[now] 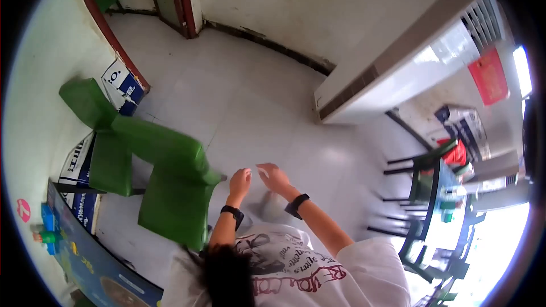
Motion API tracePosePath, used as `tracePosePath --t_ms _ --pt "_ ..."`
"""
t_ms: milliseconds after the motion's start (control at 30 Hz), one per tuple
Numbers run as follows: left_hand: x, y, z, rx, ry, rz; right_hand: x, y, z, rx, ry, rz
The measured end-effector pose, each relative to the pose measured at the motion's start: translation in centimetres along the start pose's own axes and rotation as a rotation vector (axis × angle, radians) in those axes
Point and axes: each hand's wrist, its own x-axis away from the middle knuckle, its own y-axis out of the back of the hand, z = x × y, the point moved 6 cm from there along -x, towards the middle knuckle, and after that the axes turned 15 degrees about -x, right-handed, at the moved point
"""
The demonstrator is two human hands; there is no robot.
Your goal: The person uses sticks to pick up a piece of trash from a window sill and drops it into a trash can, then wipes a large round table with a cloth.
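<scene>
My left hand is held out in front of my body with its fingers curled closed. Just to the right, apart from it, is my right hand, also with curled fingers. A small pale patch shows at the right fingertips, too small to name. What either hand holds, if anything, cannot be made out. Both wrists wear dark bands. Nearest to my left hand is a green chair, whose back edge lies close on the left without visible contact. Grey floor shows beyond both hands.
Another green chair stands against the left wall by printed cardboard. A table with a blue patterned top is at lower left. A tall white air conditioner juts out ahead. On the right, dark chairs surround a table.
</scene>
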Motion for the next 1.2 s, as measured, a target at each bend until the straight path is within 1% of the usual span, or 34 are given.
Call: tracePosePath --t_ms 67,100,133,167,200,233,267,333,367,400,467,533,567,600,667,700,767,800,833,900,933,967,1000,1067,1100,1200 --pt "-7.7 3.1 -2.0 0.029 -0.008 -0.197 -8.7 3.6 1.8 0.002 0.110 -0.006" --pt "-11.6 4.2 -1.6 0.028 0.001 -0.315 -12.8 4.5 2.7 0.008 0.181 -0.007" --pt "-14.6 6.0 -1.4 0.053 0.068 -0.376 -16.6 5.1 3.4 0.012 0.254 -0.011" --pt "-17.7 8.2 -1.0 0.078 0.126 -0.441 -20.6 5.1 4.1 0.027 0.257 0.040" --pt "-21.4 10.2 -0.5 0.103 0.178 -0.508 -24.7 5.7 4.5 0.146 0.324 0.053" --pt "-25.0 10.8 0.9 0.125 0.241 -0.493 -28.7 6.0 4.7 0.258 0.393 0.055" --pt "-28.2 11.7 3.0 0.088 0.262 -0.528 -32.6 5.8 4.9 0.364 0.454 0.050" --pt "-34.8 10.7 7.9 0.047 0.313 -0.571 -39.1 7.5 6.0 0.358 0.401 0.028" --pt "-38.1 8.6 12.0 0.135 0.485 -0.444 -41.8 9.4 6.2 0.378 0.371 0.033" --pt "-40.2 9.0 13.5 0.376 0.551 -0.420 -44.8 11.4 5.7 0.242 0.296 0.065" --pt "-44.3 13.8 16.6 0.808 0.642 -0.401 -51.9 12.9 4.8 -0.074 0.157 0.112" --pt "-47.4 21.9 15.9 0.634 0.615 -0.431 -59.4 15.4 4.0 0.046 0.026 0.116" --pt "-48.8 24.9 15.7 0.543 0.604 -0.430 -62.5 16.4 4.8 -0.011 0.032 0.132" --pt "-50.6 26.9 16.4 0.531 0.550 -0.433 -65.4 17.0 5.4 -0.068 0.044 0.141" --pt "-56.3 31.2 17.9 0.509 0.450 -0.446 -73.6 17.0 4.8 -0.168 0.035 0.225" --pt "-59.0 33.0 18.9 0.442 0.431 -0.457 -78.1 16.5 4.1 -0.207 0.037 0.280" --pt "-63.3 36.8 20.8 0.318 0.437 -0.486 -88.5 13.5 2.2 -0.020 0.241 0.317" --pt "-65.0 39.0 21.4 0.264 0.453 -0.536 -92.5 11.1 2.5 0.052 0.341 0.332" --pt "-66.5 41.4 21.9 0.201 0.457 -0.568 -94.7 9.2 5.5 0.045 0.324 0.391" --pt "-68.5 46.3 23.0 0.137 0.471 -0.621 -98.5 7.6 15.3 0.052 0.283 0.501" --pt "-69.3 49.3 23.4 0.140 0.477 -0.664 -101.2 5.4 18.6 0.034 0.354 0.547" --pt "-71.7 53.7 25.8 0.145 0.508 -0.729 -106.4 1.0 23.6 0.023 0.443 0.620" --pt "-72.4 55.7 27.4 0.129 0.519 -0.760 -108.3 -1.9 26.1 0.003 0.510 0.667" --pt "-73.8 59.5 31.3 0.088 0.527 -0.829 -112.7 -7.2 31.2 0.076 0.708 0.695" --pt "-74.7 61.1 33.4 0.121 0.594 -0.826 -115.3 -9.8 34.0 0.106 0.813 0.695" --pt "-79.4 64.1 42.6 0.095 0.665 -0.833 -122.1 -16.3 40.9 0.169 1.025 0.693"
